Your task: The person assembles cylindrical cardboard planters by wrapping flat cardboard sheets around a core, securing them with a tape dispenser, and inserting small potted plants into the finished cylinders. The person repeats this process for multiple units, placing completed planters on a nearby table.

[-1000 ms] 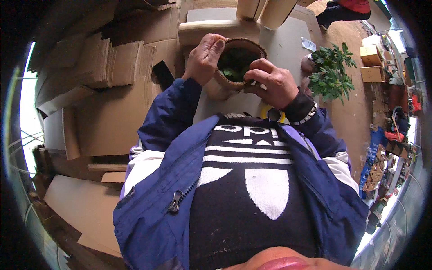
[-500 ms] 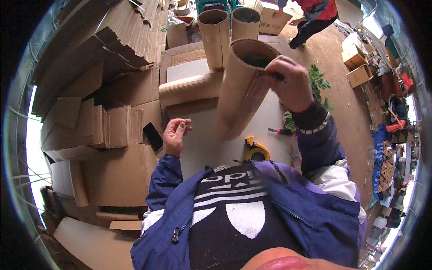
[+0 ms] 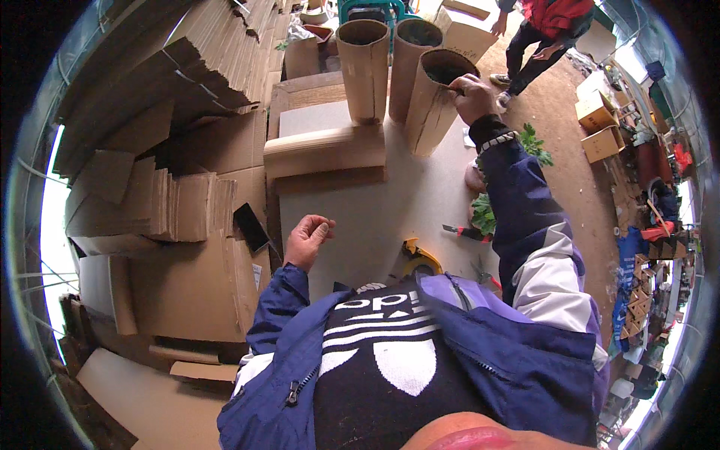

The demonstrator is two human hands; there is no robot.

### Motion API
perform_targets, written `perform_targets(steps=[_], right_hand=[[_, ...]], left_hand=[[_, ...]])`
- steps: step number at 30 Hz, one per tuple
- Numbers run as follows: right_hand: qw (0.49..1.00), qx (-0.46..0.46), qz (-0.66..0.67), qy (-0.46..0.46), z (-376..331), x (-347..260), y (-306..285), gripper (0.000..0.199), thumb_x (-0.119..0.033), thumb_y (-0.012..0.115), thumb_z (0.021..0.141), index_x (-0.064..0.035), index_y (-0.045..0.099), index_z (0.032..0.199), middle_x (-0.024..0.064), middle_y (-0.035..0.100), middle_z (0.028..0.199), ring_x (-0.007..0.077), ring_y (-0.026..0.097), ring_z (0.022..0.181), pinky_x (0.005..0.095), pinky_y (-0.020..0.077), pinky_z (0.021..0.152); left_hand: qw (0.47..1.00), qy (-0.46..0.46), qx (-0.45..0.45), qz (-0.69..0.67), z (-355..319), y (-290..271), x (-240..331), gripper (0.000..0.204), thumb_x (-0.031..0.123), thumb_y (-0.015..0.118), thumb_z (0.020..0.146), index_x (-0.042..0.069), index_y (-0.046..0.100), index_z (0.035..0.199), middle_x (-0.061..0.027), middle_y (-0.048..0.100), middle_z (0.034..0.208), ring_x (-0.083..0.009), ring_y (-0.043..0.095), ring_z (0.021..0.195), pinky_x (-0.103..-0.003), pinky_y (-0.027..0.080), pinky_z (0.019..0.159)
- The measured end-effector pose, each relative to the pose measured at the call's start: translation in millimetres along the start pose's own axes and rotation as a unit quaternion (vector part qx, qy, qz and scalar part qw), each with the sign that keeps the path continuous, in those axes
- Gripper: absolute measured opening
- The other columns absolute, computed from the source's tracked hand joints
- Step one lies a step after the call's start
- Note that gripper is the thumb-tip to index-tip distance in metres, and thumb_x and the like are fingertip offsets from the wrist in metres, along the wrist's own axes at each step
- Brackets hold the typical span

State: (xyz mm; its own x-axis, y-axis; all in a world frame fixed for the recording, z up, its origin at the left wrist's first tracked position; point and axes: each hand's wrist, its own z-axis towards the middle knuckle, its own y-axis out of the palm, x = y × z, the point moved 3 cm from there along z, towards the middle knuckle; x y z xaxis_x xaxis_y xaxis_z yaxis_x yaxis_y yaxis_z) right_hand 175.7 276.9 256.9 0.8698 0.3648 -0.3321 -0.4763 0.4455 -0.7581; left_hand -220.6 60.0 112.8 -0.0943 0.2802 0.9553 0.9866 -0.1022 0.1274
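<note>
My right hand (image 3: 476,97) grips the upper rim of a tall brown cardboard tube (image 3: 433,116), which stands on the far part of the grey tabletop (image 3: 345,217). Two more cardboard tubes stand beside it: one at the left (image 3: 363,82) and one just behind (image 3: 409,71). Their open tops look dark inside. Over the near left of the table hovers my left hand (image 3: 309,241), thumb pressed to curled fingers, with nothing visible in it. A yellow tape dispenser (image 3: 421,259) lies close to my body, and a utility knife (image 3: 466,232) with a red-and-black handle is to its right.
Curled cardboard (image 3: 326,150) lies left of the tubes. Stacked cardboard sheets (image 3: 187,206) and a black phone (image 3: 251,227) are at the left. Green leaves (image 3: 484,214) show by the right table edge. Another person (image 3: 551,30) stands at the far right, near open boxes (image 3: 600,135).
My right hand has carried the tube away from me and set it by the other two. My left hand has shifted slightly right and nearer. The other person has come further into view.
</note>
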Motion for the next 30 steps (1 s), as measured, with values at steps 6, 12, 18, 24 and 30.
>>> perform_targets(steps=[6, 12, 18, 24, 30], right_hand=[[0.997, 0.065, -0.036, 0.009, -3, 16, 14, 0.028, -0.009, 0.074, 0.078, -0.0095, 0.071, 0.106, 0.0105, 0.068, 0.108, 0.0307, 0.067, 0.100, 0.0376, 0.0546, 0.090], [0.995, 0.091, -0.021, 0.026, -37, -6, 14, 0.054, -0.005, 0.075, 0.080, -0.0135, 0.058, 0.131, 0.0182, 0.049, 0.136, 0.0262, 0.067, 0.096, 0.0366, 0.0553, 0.088], [0.991, -0.041, 0.104, 0.075, -146, -53, 46, 0.045, -0.003, 0.075, 0.080, -0.0064, 0.062, 0.122, 0.0149, 0.056, 0.124, 0.0213, 0.067, 0.082, 0.0334, 0.0561, 0.075], [0.879, -0.445, 0.154, 0.073, -324, -104, 95, 0.036, -0.014, 0.072, 0.081, -0.0122, 0.065, 0.116, 0.0157, 0.063, 0.109, 0.0362, 0.065, 0.097, 0.0428, 0.0545, 0.082], [0.802, -0.546, 0.113, 0.216, -409, -122, 63, 0.033, -0.023, 0.071, 0.084, -0.0129, 0.067, 0.114, 0.0125, 0.063, 0.113, 0.0335, 0.064, 0.102, 0.0409, 0.0537, 0.086]], left_hand=[[0.998, -0.041, -0.008, 0.049, 1, -2, -25, 0.013, 0.017, 0.062, 0.099, 0.006, 0.063, 0.106, -0.0037, 0.070, 0.104, -0.0119, 0.065, 0.086, -0.026, 0.050, 0.078], [0.992, -0.072, -0.065, 0.085, 12, -5, -53, 0.021, 0.023, 0.063, 0.099, 0.005, 0.061, 0.110, -0.0049, 0.069, 0.107, -0.0135, 0.065, 0.088, -0.028, 0.052, 0.079], [0.992, -0.093, -0.062, 0.054, 35, -14, -93, 0.019, 0.019, 0.062, 0.097, 0.004, 0.061, 0.107, -0.0053, 0.068, 0.099, -0.0150, 0.066, 0.084, -0.029, 0.053, 0.073], [0.982, -0.145, 0.000, 0.121, 107, -34, -142, 0.031, 0.019, 0.067, 0.090, 0.003, 0.059, 0.115, -0.0077, 0.066, 0.096, -0.0172, 0.067, 0.079, -0.030, 0.053, 0.068], [0.902, 0.001, 0.156, 0.403, 190, -27, -164, 0.038, 0.022, 0.069, 0.086, 0.012, 0.060, 0.122, -0.0093, 0.066, 0.111, -0.0272, 0.065, 0.101, -0.043, 0.053, 0.077]])
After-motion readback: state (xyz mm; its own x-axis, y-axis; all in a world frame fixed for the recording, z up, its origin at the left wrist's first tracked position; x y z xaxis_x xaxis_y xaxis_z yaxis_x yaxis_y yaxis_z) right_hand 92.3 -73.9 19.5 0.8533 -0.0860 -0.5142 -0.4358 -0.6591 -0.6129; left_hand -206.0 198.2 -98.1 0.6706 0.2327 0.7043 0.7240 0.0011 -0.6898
